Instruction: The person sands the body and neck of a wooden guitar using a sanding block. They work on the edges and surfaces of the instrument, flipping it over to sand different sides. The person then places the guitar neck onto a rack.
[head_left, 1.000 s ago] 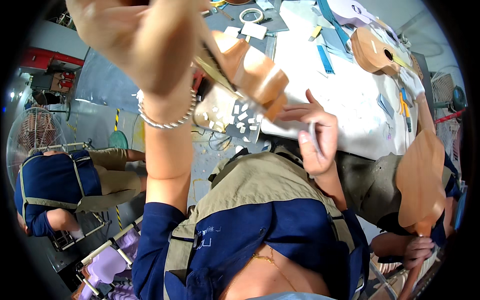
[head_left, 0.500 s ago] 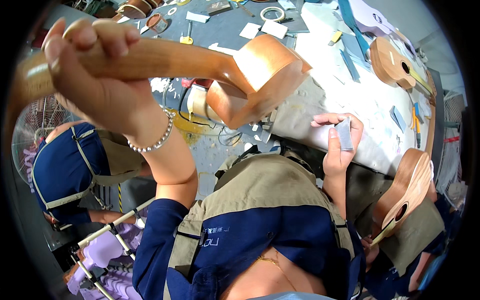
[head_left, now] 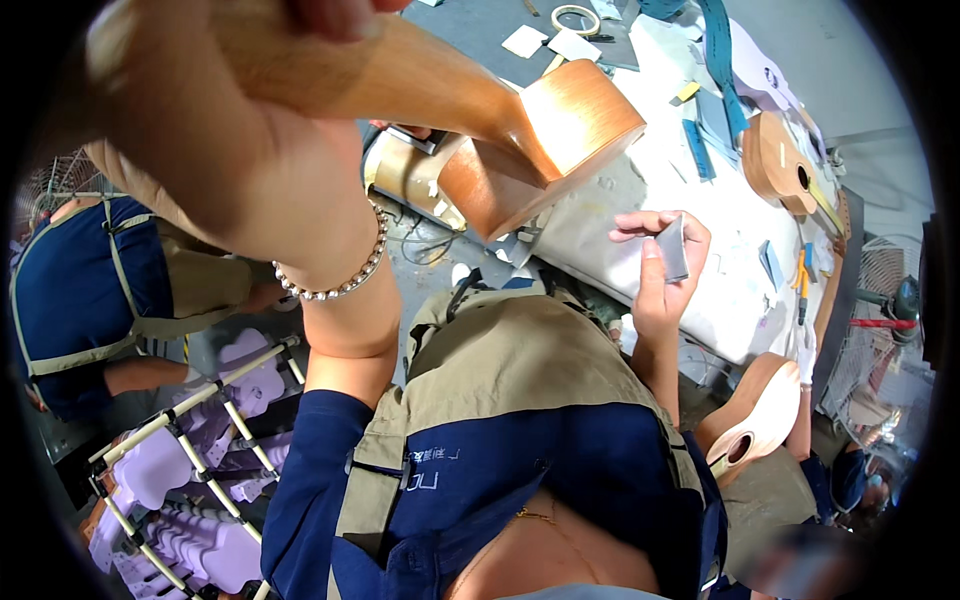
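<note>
Ukulele (head_left: 565, 122) has tilted, neck (head_left: 400, 85) slanting upper-left, clamped in left hand (head_left: 235, 165); right hand (head_left: 657, 285) pinches grey pad (head_left: 674, 250).

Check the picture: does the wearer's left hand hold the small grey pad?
No, the right hand holds the grey pad, while the left hand grips the wooden neck.

navy shirt (head_left: 490, 450), open at the neck, short left sleeve (head_left: 322, 465) | white lettering (head_left: 428, 483) on its left side | khaki apron (head_left: 530, 350), matching straps (head_left: 370, 512) | silvery beaded bracelet (head_left: 345, 287) | thin gold-coloured necklace (head_left: 536, 516)
</note>
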`<action>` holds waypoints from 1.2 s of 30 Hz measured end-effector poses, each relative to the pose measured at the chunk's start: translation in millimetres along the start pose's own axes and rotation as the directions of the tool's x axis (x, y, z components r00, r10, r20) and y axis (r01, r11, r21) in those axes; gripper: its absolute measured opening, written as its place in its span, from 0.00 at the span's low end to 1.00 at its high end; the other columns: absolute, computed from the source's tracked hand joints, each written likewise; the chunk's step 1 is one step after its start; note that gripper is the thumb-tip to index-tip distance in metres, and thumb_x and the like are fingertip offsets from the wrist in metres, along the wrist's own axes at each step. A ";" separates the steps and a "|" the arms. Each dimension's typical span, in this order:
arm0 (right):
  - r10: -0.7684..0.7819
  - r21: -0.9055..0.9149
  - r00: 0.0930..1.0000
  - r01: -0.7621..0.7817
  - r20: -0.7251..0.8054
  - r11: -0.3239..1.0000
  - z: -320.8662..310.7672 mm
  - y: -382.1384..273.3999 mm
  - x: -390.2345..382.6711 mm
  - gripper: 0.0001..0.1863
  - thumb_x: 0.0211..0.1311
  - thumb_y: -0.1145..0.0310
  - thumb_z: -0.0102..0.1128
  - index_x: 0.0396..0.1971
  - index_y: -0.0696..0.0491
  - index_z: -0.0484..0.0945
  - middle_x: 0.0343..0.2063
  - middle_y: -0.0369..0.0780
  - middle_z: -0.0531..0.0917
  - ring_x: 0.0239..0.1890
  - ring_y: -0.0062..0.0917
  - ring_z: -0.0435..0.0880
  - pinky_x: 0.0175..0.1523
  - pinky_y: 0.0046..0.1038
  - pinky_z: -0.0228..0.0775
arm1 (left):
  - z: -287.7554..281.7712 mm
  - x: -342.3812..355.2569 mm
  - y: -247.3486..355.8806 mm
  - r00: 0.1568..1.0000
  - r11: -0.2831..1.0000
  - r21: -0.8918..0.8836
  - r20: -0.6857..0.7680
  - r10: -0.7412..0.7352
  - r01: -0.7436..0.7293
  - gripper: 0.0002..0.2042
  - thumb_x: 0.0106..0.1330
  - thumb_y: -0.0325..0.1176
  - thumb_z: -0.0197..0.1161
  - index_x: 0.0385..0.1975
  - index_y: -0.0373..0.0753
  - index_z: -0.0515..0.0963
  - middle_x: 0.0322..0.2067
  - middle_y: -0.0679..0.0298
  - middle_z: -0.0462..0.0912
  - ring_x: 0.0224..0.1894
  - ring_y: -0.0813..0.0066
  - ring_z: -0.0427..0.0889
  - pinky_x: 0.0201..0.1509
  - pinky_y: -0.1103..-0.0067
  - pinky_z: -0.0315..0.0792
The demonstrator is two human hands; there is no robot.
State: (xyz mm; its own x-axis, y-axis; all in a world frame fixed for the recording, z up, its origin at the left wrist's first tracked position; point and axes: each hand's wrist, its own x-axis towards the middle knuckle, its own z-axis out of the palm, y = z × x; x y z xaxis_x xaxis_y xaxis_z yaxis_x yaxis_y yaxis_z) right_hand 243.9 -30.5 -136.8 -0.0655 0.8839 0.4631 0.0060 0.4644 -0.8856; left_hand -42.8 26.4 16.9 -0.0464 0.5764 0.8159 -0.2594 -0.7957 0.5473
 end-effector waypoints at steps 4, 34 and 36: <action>0.052 -0.036 0.998 -0.053 -0.024 0.998 -1.6 1.2 -1.5 0.15 0.63 0.81 0.42 0.49 0.57 0.60 0.38 0.48 0.79 0.28 0.16 0.69 0.38 0.20 0.65 | -2.8 6.7 -8.1 0.999 1.000 0.011 0.028 -0.015 0.015 0.08 0.67 0.40 0.50 0.33 0.45 0.72 0.31 0.70 0.70 0.27 0.74 0.68 0.36 0.68 0.63; -0.182 -0.544 0.732 0.627 0.657 0.558 6.8 -56.1 103.5 0.23 0.45 0.56 0.67 0.45 0.42 0.82 0.41 0.40 0.78 0.34 0.30 0.80 0.35 0.26 0.74 | -50.0 33.1 -1.0 0.973 0.986 -0.053 0.174 -0.149 0.161 0.15 0.66 0.39 0.43 0.14 0.49 0.67 0.12 0.74 0.65 0.15 0.87 0.64 0.25 0.85 0.59; -0.140 -0.524 0.678 0.667 0.721 0.530 9.9 -59.7 107.7 0.23 0.45 0.55 0.66 0.45 0.42 0.81 0.41 0.40 0.78 0.35 0.30 0.80 0.36 0.26 0.74 | -56.8 23.6 4.6 0.983 0.986 -0.053 0.101 -0.151 0.157 0.16 0.65 0.39 0.44 0.13 0.49 0.67 0.11 0.75 0.65 0.15 0.88 0.63 0.24 0.86 0.59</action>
State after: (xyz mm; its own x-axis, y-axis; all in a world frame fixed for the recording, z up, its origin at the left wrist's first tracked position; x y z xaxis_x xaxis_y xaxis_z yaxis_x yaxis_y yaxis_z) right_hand 226.5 36.4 -34.3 -0.7651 0.4946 0.4123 0.4822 0.8644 -0.1424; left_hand -99.9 46.9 28.1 0.0907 0.6685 0.7382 -0.3141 -0.6842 0.6582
